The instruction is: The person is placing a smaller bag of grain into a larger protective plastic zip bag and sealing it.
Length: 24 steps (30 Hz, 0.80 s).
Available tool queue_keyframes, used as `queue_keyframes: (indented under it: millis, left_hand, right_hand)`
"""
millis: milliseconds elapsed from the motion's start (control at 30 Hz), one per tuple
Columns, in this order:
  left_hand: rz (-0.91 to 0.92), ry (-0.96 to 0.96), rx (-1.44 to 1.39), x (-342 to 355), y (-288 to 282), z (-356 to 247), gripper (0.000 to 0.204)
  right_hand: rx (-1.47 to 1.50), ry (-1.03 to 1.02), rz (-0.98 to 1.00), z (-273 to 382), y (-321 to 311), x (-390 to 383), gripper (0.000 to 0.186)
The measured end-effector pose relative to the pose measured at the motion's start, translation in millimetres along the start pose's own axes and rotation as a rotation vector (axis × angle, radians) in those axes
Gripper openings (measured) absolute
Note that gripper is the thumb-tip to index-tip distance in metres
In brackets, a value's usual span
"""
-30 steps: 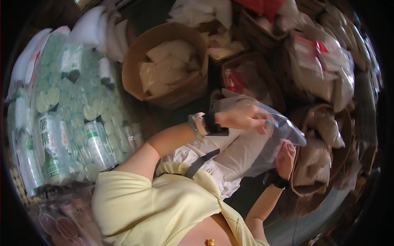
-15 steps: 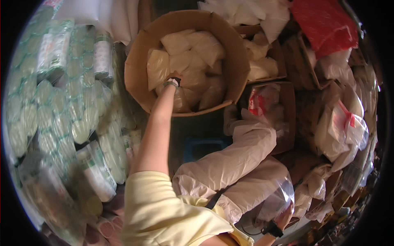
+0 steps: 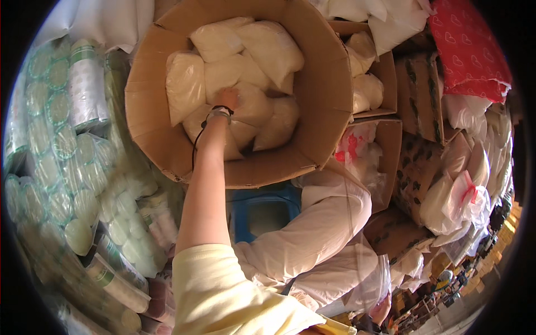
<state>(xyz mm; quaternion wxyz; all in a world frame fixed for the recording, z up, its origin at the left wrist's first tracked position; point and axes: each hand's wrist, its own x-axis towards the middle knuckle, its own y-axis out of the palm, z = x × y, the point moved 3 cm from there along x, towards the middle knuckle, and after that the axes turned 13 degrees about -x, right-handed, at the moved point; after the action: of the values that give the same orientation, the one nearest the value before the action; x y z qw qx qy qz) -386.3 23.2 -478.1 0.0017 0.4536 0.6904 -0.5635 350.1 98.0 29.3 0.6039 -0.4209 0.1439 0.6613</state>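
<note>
One hand, the left (image 3: 228, 100), rests among pale filled bags (image 3: 254, 103) inside a large cardboard box (image 3: 324, 111); its fingers are partly hidden, so whether it grips one cannot be told. The right hand (image 3: 382, 310) is at a clear plastic bag (image 3: 375, 287) near the lower right, its grip likewise unclear. Clear-wrapped greenish packs (image 3: 58, 156) lie left of the box, a red sheet (image 3: 472, 50) to its right.
</note>
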Motion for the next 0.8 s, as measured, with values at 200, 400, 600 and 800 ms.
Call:
queue_keyframes:
  millis: [200, 400, 600, 800]
  left_hand:
    - [-0.405, 0.283, -0.228, -4, 6, -7, 0.019]
    - [-0.368, 0.152, -0.366, -5, 4, -14, 0.020]
    - [-0.103, 0.378, -0.524, -103, 4, -103, 0.019]
    - [0.328, 0.244, -0.343, -99, 55, -112, 0.028]
  right_hand:
    - [-0.209, -0.111, -0.102, -13, -18, 2, 0.042]
    - [-0.077, 0.011, -0.111, -45, -67, 17, 0.041]
    - [-0.016, 0.004, -0.106, -26, -36, 22, 0.038]
    - [-0.014, -0.062, -0.092, -23, -25, 42, 0.039]
